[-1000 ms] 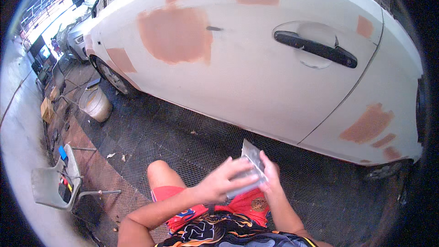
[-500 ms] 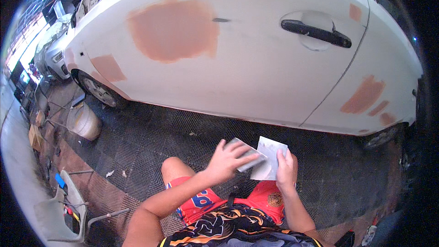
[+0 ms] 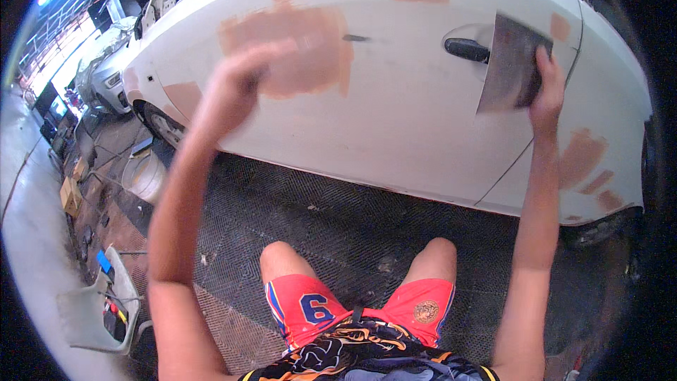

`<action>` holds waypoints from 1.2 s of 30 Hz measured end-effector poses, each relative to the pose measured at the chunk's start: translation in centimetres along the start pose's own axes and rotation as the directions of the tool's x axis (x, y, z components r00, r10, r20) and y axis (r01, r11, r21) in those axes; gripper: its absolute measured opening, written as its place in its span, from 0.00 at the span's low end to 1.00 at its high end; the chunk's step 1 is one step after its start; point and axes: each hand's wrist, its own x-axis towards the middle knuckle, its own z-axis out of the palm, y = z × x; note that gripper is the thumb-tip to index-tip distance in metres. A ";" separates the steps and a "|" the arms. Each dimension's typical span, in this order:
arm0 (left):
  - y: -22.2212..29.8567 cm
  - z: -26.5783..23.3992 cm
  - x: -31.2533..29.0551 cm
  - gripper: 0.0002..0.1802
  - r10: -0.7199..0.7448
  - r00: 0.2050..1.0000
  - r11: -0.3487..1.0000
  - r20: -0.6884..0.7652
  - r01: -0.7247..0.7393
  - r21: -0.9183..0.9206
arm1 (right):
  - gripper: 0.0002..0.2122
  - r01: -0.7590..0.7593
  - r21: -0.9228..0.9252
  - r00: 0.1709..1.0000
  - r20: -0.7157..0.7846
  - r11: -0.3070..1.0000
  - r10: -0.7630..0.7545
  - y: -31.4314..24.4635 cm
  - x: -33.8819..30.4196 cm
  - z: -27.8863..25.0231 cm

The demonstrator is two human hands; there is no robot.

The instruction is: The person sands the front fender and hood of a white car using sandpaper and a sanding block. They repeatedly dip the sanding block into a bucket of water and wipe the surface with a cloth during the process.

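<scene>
right hand (image 3: 549,92): thumb and fingers closed on the right edge of a dark grey sheet (image 3: 513,63), held up in front of the black door handle (image 3: 465,49), hiding its right part. left hand (image 3: 241,85): motion-blurred, before a large reddish-brown patch (image 3: 321,74) on the white car door (image 3: 402,127); how open, whether holding anything or touching the panel, cannot tell. far left: whitish bucket (image 3: 141,178). near left: pale plastic chair (image 3: 83,317).
</scene>
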 end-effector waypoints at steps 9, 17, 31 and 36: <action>-0.6 -6.1 14.8 0.32 -0.072 0.997 0.854 0.036 0.044 0.518 | 0.23 -0.078 0.036 0.976 0.206 0.996 0.069 3.2 6.1 -2.6; -1.8 -5.5 16.6 0.35 0.017 0.981 0.962 0.194 -0.069 0.265 | 0.23 0.076 -0.124 0.996 0.063 0.989 -0.068 2.1 4.7 -1.5; -7.7 1.9 8.3 0.31 0.345 0.925 0.616 -0.156 -0.098 0.782 | 0.26 -0.143 0.003 0.979 0.145 0.990 0.141 0.6 5.4 -2.3; -8.3 -5.8 11.9 0.30 0.251 0.967 0.809 -0.053 -0.179 0.560 | 0.30 -0.105 0.050 0.994 0.016 0.993 0.104 2.3 5.1 -1.2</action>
